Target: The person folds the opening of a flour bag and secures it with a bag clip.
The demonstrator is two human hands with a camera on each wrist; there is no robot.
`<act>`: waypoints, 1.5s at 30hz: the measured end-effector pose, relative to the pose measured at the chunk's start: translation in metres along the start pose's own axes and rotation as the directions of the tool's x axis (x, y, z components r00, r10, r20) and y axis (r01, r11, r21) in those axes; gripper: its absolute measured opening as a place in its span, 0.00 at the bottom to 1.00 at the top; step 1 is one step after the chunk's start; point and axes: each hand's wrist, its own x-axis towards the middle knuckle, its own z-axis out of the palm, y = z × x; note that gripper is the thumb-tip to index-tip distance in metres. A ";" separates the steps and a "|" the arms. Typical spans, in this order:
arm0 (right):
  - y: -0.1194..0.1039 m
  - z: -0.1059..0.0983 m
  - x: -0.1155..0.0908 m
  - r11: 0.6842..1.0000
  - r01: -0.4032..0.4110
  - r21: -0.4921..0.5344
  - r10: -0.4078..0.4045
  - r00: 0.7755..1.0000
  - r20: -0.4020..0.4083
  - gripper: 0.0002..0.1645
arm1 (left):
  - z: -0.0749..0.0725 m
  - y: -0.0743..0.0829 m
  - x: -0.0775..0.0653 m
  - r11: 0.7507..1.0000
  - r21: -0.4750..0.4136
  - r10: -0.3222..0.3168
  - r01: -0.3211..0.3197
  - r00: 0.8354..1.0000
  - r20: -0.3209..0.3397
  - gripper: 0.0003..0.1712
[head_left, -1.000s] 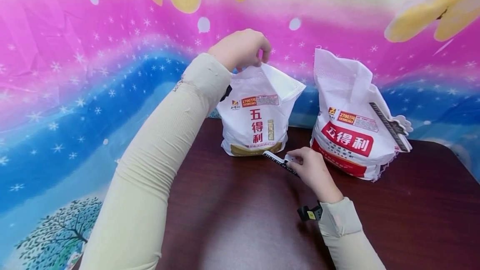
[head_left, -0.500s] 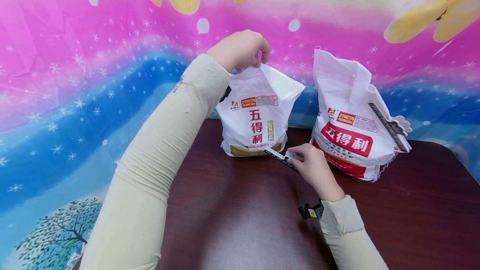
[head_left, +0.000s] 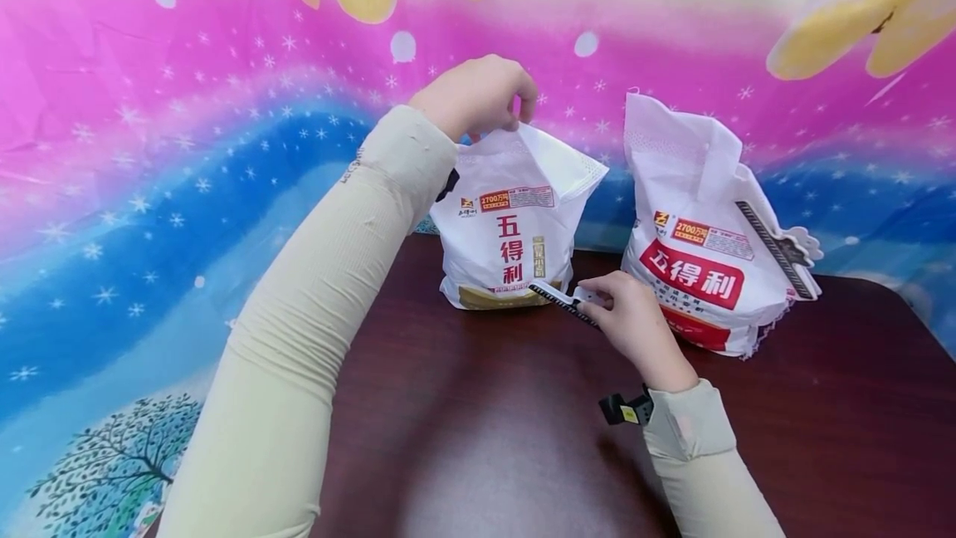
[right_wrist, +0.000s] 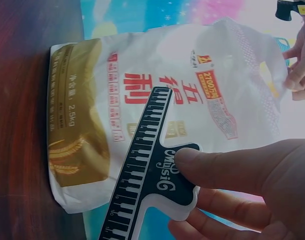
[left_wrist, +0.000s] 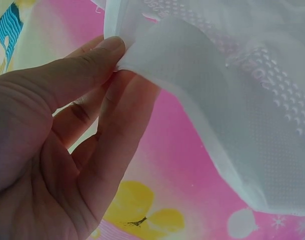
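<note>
A white flour bag (head_left: 508,247) with red lettering and a gold band stands upright on the table. My left hand (head_left: 478,98) pinches its top edge between thumb and fingers; the left wrist view shows the white bag material (left_wrist: 202,95) folded over at the thumb tip. In my right hand (head_left: 631,322) is a clip (right_wrist: 147,160) with a black-and-white piano-key pattern and the word "Music" on its tab. The thumb (right_wrist: 217,167) presses the tab from one side, fingers behind it. The clip is in front of the bag's lower right part.
To the right stands a second white flour bag (head_left: 687,222) with a red label, its top folded and held by a similar piano-key clip (head_left: 777,247). Both bags stand on a dark reddish-brown table (head_left: 485,422). A printed cloth backdrop (head_left: 261,106) hangs close behind.
My right hand has risen slightly with the clip and shifted a little right, bringing the clip higher over the bag's gold band. The left hand stays at the bag's top.
</note>
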 end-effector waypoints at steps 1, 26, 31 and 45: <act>-0.001 -0.001 0.000 1.000 0.000 -0.001 0.000 1.000 -0.001 0.19 | 0.000 0.000 0.000 1.000 0.002 0.001 -0.001 1.000 0.000 0.13; -0.009 -0.013 0.008 0.990 0.142 -0.028 -0.142 0.989 -0.033 0.21 | 0.000 0.001 -0.003 1.000 0.022 -0.010 0.011 1.000 -0.016 0.14; -0.011 -0.017 0.008 0.988 0.157 -0.010 -0.157 0.986 -0.058 0.21 | 0.000 0.003 -0.002 0.999 0.039 0.006 -0.005 1.000 -0.023 0.14; -0.013 -0.020 0.010 0.957 0.289 -0.023 -0.288 0.939 -0.189 0.22 | 0.001 0.003 -0.002 0.999 0.043 0.000 0.001 1.000 -0.030 0.14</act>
